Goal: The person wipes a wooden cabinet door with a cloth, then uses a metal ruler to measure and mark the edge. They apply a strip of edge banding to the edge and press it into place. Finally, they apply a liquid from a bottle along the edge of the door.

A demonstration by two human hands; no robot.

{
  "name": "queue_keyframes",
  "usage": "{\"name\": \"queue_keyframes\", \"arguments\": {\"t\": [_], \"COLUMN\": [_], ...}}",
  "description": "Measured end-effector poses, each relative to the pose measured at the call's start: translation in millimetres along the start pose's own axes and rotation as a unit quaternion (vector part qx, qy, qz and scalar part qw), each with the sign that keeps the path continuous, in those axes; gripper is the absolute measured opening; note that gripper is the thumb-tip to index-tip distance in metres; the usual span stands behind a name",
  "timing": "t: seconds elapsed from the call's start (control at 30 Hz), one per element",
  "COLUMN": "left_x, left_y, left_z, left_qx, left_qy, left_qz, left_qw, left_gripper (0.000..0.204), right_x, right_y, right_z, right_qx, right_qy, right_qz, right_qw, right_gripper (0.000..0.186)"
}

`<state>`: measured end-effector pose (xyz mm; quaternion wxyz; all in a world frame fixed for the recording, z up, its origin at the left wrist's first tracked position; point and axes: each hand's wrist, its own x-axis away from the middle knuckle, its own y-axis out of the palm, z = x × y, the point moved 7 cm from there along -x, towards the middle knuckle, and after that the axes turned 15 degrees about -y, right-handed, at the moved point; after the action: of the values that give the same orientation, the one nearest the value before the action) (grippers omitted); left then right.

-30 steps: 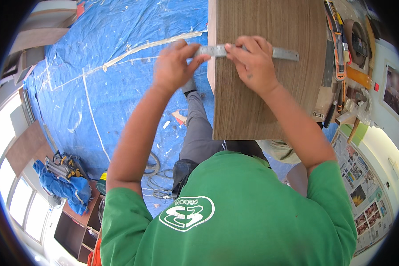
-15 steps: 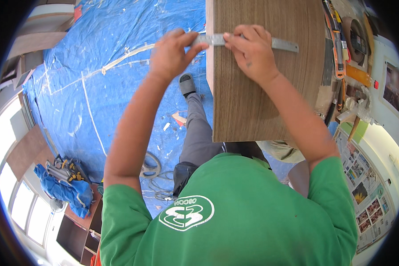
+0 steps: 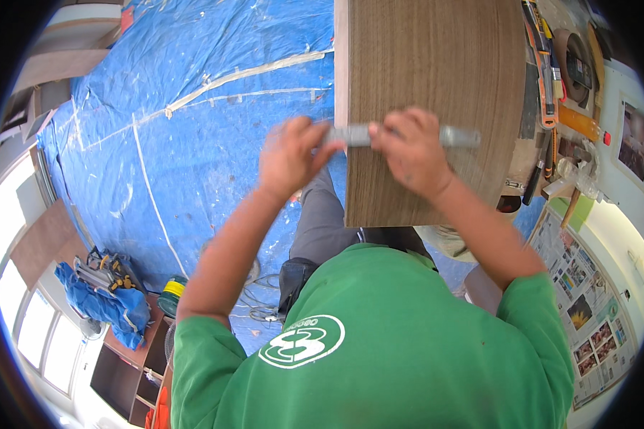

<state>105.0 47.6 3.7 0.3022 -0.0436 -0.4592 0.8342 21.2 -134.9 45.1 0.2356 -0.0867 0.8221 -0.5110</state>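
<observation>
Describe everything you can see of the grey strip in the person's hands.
The grey strip is narrow, straight and flat-looking, apparently metal; blur hides any fine markings. It lies nearly level across the picture, over the brown wood-grain panel and reaching past its pale left edge. The left hand pinches its left end, the right hand grips it near the middle, and its right end sticks out free. Whether it touches the panel is unclear.

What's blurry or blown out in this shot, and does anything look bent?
Head view: left hand, right hand and strip are smeared, while the panel looks sharper; head view, left: windows glare white, their frames bowing near the rim.
</observation>
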Motion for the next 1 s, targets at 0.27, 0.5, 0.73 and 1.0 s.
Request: {"name": "queue_keyframes", "arguments": {"t": [0.27,0.5,0.73,1.0], "left_x": [-63.8,-49.5,-199.2,-159.1], "left_y": [-18.1,-8.6,-50.7,-71.7], "left_z": [4.6,4.3,-1.6,-104.2], "left_qx": [-0.015,0.008,-0.021,0.226], "left_qy": [0.034,0.005,0.047,-0.207], "left_qz": [0.035,0.033,0.133,0.162], "left_qw": [0.999,0.999,0.99,0.938], "left_gripper": [0.037,0.039,0.05,0.053], "right_x": [-33.4,-25.4,-125.2,-104.0], "right_y": [-5.5,-5.4,-32.8,-33.8], "right_z": [43.2,36.3,129.5,173.5], "right_qx": [0.017,0.04,0.127,0.218], "right_qy": [-0.016,0.006,-0.008,0.095], "right_qz": [0.045,0.033,0.096,0.07], "right_qw": [0.999,0.999,0.987,0.969], "right_gripper": [0.03,0.028,0.021,0.05]}}
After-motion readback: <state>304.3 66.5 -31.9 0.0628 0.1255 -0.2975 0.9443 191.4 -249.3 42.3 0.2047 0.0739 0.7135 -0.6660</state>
